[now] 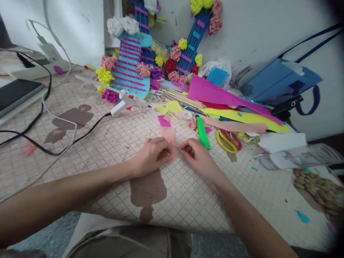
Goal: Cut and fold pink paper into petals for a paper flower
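Two bare hands meet at the middle of the beige grid-patterned tablecloth (188, 193), both on one pale pink craft strip (169, 136) that lies flat on the cloth and runs away from the person. The left hand (152, 156) is curled over the strip's near end, thumb and fingertips pinched together on the pink material. The right hand (197, 156) has its fingers bent inward, and its thumb and forefinger nip the same end from the other side, so the two hands nearly touch. Just beyond the right hand lies a bright green pen-shaped tool (202, 132), and beside that a pair of yellow-handled scissors (225, 141) with a red pair touching them. A small magenta scrap (163, 122) and a yellow paper square (173, 106) sit past the far end of the strip. Farther left, a white hot glue gun (126, 102) rests on the cloth with its black cable (80, 134) trailing toward the left. A bundle of thin wooden skewers (182, 98) lies near large magenta and yellow sheets (228, 104). At the back, blue guitar-shaped cardboard models (131, 71) trimmed with paper flowers lean against the white wall, near a blue fabric bag (279, 80).
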`<state>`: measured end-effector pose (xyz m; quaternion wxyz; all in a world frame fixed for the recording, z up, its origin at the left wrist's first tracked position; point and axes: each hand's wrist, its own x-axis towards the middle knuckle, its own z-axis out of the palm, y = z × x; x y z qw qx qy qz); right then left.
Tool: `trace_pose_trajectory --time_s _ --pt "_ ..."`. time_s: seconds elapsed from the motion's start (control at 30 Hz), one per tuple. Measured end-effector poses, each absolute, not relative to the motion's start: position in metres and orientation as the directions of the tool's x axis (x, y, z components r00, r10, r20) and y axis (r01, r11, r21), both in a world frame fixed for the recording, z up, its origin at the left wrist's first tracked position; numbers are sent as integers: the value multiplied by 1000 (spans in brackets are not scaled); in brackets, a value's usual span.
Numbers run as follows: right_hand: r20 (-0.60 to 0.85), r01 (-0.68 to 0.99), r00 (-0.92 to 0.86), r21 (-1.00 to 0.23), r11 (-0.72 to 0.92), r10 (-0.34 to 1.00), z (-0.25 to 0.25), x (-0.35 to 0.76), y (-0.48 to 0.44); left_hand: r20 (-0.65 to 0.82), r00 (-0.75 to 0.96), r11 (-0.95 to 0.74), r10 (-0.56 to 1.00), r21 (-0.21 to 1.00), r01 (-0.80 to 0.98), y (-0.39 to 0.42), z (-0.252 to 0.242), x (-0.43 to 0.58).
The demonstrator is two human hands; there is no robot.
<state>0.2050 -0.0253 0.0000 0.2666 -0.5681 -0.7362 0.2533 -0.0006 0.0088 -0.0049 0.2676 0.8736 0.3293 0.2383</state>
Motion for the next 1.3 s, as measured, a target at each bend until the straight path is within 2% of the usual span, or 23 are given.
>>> trace_pose_trajectory --time_s 0.1,0.33,0.47,0.87,0.97,1.1,1.3 --pt "136 700 -187 -676 229 973 -2 206 -22 296 561 -591 773 658 467 18 -5 -5" --pt "220 744 -120 -625 235 968 -8 198 -11 238 534 -579 811 453 678 28 -8 -5" --pt "206 794 -134 -563 229 969 -7 191 -8 209 543 -575 813 426 698 25 -6 -2" --pt "120 733 -172 -648 208 978 1 187 -13 247 563 -577 788 613 539 27 -5 -1" --pt "99 652 -140 -740 167 985 -1 188 -15 246 549 -542 799 691 479 27 -5 -2" --pt "78 457 -103 -882 117 992 -5 189 -16 215 524 -428 824 842 328 27 -5 -3" --pt "117 381 -171 -908 175 978 -4 189 -19 208 512 -386 833 883 268 26 -6 -2"
